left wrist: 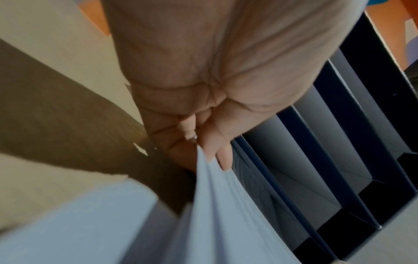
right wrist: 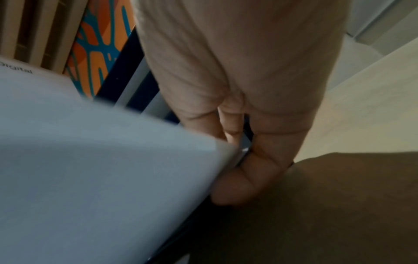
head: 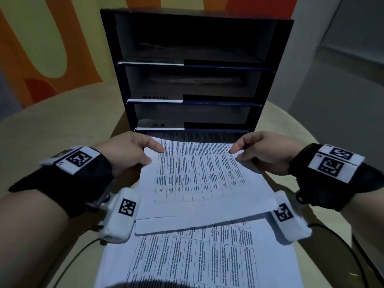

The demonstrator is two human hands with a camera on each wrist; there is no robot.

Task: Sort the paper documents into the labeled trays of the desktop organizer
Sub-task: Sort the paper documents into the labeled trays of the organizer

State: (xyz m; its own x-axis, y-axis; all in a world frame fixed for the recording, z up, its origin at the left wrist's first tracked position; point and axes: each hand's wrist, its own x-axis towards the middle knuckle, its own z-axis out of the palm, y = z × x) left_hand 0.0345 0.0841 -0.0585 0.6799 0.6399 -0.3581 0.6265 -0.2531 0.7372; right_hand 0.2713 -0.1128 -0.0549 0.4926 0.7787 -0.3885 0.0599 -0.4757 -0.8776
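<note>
Printed document (head: 199, 175) lifted at its far end, pinched at 10 o'clock by left hand (head: 126, 150) and at 2 o'clock by right hand (head: 264, 150), thumbs on top and fingers curled beneath, far edge nearly at the mouth of the lowest tray (head: 193, 116) of the dark organizer (head: 195, 38). Sorting partly done at most: faint shapes in the three trays, possibly filed sheets; more printed pages (head: 197, 258) waiting at 6 o'clock. Open table (head: 62, 121) at 9 and 3 o'clock; tray slots low and narrow.
</note>
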